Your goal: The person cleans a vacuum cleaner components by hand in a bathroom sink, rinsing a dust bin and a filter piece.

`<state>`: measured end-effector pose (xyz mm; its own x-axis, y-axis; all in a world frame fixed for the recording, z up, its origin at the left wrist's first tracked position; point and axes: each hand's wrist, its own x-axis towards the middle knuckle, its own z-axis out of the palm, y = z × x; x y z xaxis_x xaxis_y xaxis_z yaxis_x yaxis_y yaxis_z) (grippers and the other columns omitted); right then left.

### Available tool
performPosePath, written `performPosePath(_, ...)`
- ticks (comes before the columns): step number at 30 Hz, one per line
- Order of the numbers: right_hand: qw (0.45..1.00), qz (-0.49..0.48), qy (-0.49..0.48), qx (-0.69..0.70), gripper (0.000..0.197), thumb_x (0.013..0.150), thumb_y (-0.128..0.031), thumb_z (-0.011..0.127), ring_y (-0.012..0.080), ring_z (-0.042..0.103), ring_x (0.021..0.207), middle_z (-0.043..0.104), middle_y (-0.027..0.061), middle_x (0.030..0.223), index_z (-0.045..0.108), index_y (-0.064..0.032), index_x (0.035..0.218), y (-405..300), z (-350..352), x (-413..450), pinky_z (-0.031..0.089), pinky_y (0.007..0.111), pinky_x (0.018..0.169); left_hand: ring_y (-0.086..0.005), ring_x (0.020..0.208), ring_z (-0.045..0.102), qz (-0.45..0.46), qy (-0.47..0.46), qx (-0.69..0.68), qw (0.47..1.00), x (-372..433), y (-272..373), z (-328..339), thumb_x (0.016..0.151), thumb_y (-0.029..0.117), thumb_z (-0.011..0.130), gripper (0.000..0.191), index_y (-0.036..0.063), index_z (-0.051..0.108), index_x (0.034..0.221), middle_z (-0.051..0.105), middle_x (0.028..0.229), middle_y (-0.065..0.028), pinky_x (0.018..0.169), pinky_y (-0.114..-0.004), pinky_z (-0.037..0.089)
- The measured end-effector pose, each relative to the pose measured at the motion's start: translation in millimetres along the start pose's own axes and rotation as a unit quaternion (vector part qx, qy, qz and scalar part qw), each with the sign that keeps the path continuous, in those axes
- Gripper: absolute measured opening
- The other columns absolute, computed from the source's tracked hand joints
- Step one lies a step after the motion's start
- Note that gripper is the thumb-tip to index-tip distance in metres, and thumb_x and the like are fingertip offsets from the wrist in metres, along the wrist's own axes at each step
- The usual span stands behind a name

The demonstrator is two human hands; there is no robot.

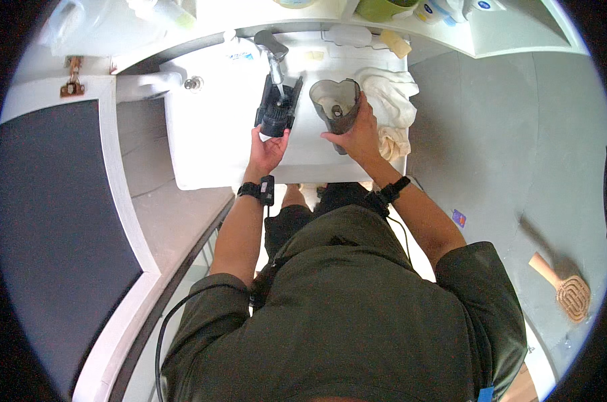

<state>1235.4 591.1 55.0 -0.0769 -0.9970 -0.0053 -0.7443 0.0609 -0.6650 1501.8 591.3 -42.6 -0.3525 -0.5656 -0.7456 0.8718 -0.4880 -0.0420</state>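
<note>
My left hand [270, 149] grips the lower end of a black plastic part [277, 111] with a ribbed round middle and two side arms. The part is held over the white sink [210, 166], beneath the spout of a chrome faucet [275, 70]. What looks like a thin stream of water falls onto it. In my right hand [359, 131] is a grey translucent plastic container [336, 113], its open top facing up. A small round post shows inside it. The two pieces are apart, side by side above the basin.
A white cloth [390, 98] and a cream cloth [395, 143] lie along the sink's right edge. Behind are a yellow sponge [396, 44], a wire rack [328, 36] and a white bottle [240, 47]. A shelf [313, 17] crosses above; a hairbrush [571, 296] is at right.
</note>
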Motion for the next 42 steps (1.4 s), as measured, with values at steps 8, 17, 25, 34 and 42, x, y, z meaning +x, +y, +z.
performPosePath(8,0.999,-0.031,-0.017,0.014,0.135,0.049,-0.042,0.094,0.0445,0.046,0.125,0.042,0.0299,0.138,0.017,0.0073,0.148,4.3,-13.6,5.8,0.039,0.051,0.104,-0.0293,0.099,0.065,0.010,-0.038,-0.094,0.995,27.2,-37.5,-1.1,0.088,0.041,0.066,0.065,-0.0180,0.053,0.111,0.064,0.109,-0.0243,0.094,-0.032,0.057)
performPosePath(17,0.998,-0.055,-0.037,0.021,0.135,0.050,-0.045,0.094,0.0447,0.046,0.125,0.042,0.0299,0.139,0.018,0.0077,0.148,-6.7,-11.0,9.5,0.039,0.049,0.106,-0.0325,0.100,0.066,0.060,0.069,-0.048,0.995,18.2,-36.0,-1.5,0.091,0.049,0.061,0.074,-0.0199,0.047,0.113,0.063,0.109,-0.0259,0.094,-0.037,0.057)
performPosePath(25,0.975,-0.034,-0.178,-0.131,0.129,0.057,-0.050,0.088,0.0441,0.050,0.121,0.045,0.0332,0.132,0.019,0.0096,0.148,-46.4,-19.1,29.7,0.038,0.052,0.103,-0.0289,0.081,0.071,0.289,0.283,0.419,0.813,-54.1,25.3,-13.4,0.080,0.038,0.078,0.058,-0.0121,0.061,0.103,0.070,0.096,-0.0204,0.074,-0.036,0.060)
performPosePath(34,0.852,-0.081,-0.350,-0.381,0.127,0.055,-0.044,0.091,0.0376,0.053,0.117,0.055,0.0266,0.124,0.023,0.0122,0.146,-51.9,26.1,59.2,0.037,0.053,0.098,-0.0400,0.104,0.061,0.498,0.289,0.741,0.346,-144.0,35.0,1.5,0.070,0.028,0.083,0.073,-0.0046,0.050,0.126,0.058,0.116,-0.0236,0.087,-0.045,0.052)
performPosePath(42,0.733,-0.170,-0.320,-0.577,0.098,0.072,-0.044,0.077,0.0347,0.053,0.118,0.055,0.0202,0.128,0.034,0.0042,0.146,-40.6,33.5,62.2,0.039,0.055,0.096,-0.0392,0.105,0.059,0.470,0.226,0.788,0.328,-196.5,21.8,16.3,0.069,0.018,0.082,0.075,-0.0046,0.046,0.131,0.055,0.113,-0.0211,0.087,-0.044,0.053)
